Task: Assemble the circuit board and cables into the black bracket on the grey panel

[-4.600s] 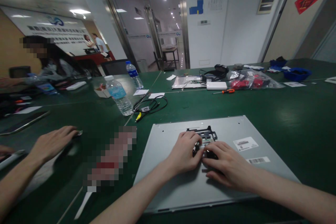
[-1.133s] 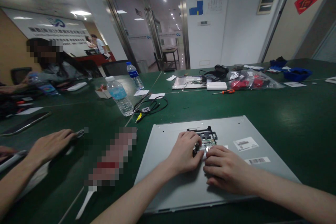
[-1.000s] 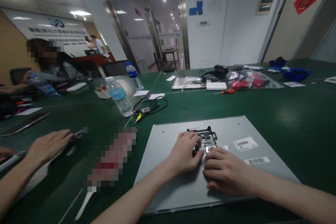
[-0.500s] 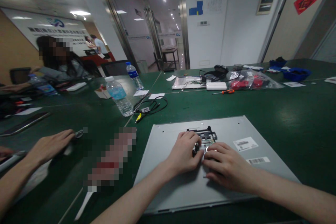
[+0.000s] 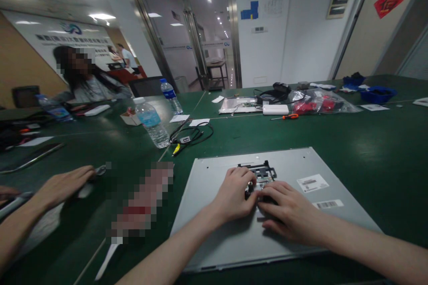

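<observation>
A flat grey metal panel lies on the green table in front of me. Set into its upper middle is a black-framed mechanism with small metal and circuit parts. My left hand rests over the left side of this mechanism, fingers bent, thumb meeting the right hand's fingertips. From the right, my right hand reaches in with fingers curled and tips close together. A small pale piece shows under its fingers. Whatever is pinched between the fingertips is hidden. Two white labels, one being a barcode label, sit right of my hands.
A co-worker's hand is at the left. Beyond the panel are a coiled black cable, a water bottle, an orange-handled screwdriver, a white box, a plastic bag of red items and a blue tray.
My right fingers have shifted slightly left, towards my left thumb. A pale piece beneath them shows more. The person across the table has moved a little to the right and sits more upright.
</observation>
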The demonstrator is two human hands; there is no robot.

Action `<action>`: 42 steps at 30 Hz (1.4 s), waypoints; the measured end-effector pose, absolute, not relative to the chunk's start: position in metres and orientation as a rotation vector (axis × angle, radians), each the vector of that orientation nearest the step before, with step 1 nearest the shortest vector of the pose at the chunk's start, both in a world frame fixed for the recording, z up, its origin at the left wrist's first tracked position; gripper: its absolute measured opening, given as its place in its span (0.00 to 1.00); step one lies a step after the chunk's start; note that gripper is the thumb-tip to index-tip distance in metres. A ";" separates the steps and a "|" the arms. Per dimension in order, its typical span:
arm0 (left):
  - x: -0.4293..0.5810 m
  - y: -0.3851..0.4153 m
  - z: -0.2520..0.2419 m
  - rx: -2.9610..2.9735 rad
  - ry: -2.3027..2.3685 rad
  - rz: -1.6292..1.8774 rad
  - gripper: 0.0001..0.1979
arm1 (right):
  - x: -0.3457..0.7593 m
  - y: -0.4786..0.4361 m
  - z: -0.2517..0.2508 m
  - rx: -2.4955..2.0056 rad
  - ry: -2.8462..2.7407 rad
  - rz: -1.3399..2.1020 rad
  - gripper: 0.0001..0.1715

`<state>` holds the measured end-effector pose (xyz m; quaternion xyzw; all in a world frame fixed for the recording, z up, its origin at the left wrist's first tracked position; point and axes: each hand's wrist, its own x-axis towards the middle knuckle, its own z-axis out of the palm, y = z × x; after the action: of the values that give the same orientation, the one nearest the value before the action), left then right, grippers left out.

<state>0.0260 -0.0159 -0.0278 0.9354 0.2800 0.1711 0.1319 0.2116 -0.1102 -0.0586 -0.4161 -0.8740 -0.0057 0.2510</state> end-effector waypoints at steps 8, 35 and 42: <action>0.027 -0.016 -0.026 2.718 0.813 0.497 0.04 | 0.213 -0.110 -0.058 -1.117 -2.381 0.028 0.14; 0.025 -0.015 -0.029 2.711 0.815 0.500 0.05 | 0.210 -0.110 -0.059 -1.015 -2.390 -0.003 0.17; 0.025 -0.014 -0.030 2.707 0.816 0.499 0.06 | 0.210 -0.108 -0.060 -1.070 -2.375 -0.037 0.19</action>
<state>0.0246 -0.0145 -0.0299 0.9343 0.2815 0.1722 0.1349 0.2100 -0.1084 -0.0605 -0.3962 -0.8790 -0.0138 0.2650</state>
